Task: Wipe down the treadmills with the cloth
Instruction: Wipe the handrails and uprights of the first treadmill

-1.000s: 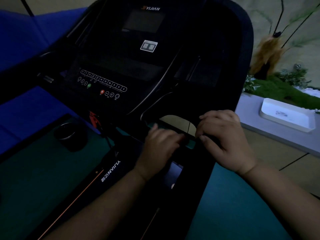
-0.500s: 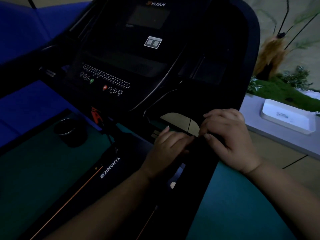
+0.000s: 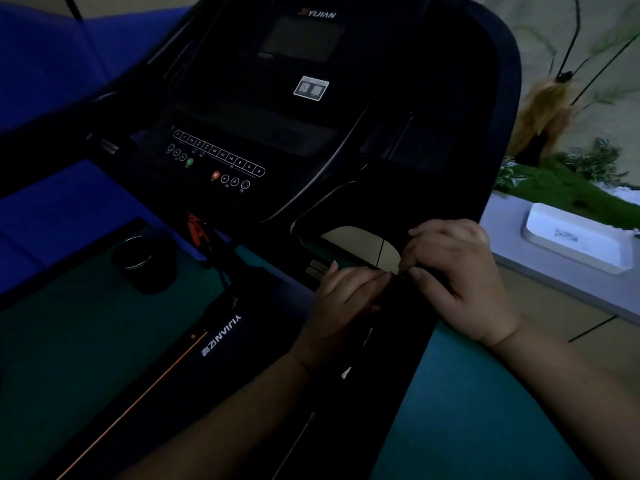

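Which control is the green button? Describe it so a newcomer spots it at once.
Start at the treadmill console under the YIJIAN logo. Drop to the numbered key strip; the green button sits just below that strip's left part. It is the only green dot; the orange button lies farther right.

Too dark to tell what the left hand (image 3: 346, 299) and right hand (image 3: 457, 275) hold where their fingertips meet; any cloth there is lost against the black treadmill (image 3: 398, 140). Screen (image 3: 303, 38) is unreadable, button labels (image 3: 218, 155) too small. Both forearms cut off at bottom edge. Plant (image 3: 550, 112) at right is blurred.
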`<act>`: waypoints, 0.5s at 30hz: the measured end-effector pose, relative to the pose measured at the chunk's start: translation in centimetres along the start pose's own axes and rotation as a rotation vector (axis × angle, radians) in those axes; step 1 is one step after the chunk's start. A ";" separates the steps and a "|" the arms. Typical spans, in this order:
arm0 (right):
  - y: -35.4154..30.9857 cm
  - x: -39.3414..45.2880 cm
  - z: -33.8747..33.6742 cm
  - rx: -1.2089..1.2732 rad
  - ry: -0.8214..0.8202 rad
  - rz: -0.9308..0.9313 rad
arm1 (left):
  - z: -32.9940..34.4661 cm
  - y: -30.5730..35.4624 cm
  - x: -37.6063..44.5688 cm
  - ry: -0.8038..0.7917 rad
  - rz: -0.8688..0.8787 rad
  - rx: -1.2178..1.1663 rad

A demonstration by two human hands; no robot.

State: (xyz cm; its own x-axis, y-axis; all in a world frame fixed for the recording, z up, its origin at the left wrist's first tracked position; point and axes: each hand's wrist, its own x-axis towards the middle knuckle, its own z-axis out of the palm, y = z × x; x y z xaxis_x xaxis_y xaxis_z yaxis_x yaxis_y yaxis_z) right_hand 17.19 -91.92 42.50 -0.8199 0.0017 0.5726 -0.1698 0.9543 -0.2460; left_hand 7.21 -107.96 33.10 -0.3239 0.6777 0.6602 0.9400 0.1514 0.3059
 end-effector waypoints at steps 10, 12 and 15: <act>-0.1 0.0 -0.3 0.002 -0.021 0.001 | -5.0 -8.0 1.6 -0.052 -0.136 0.159; -0.1 0.0 -0.3 0.002 -0.025 0.002 | -5.5 -8.3 1.7 -0.111 -0.117 0.149; 0.0 -0.1 -0.5 -0.008 -0.042 0.001 | -5.7 -7.6 1.6 -0.119 -0.128 0.147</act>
State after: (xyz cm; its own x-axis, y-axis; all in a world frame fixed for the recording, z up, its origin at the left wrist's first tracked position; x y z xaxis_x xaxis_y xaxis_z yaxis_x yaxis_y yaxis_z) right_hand 17.52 -91.75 42.81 -0.8420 -0.0099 0.5394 -0.1649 0.9567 -0.2398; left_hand -1.05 -112.14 35.71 -0.4344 0.7254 0.5339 0.9006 0.3383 0.2730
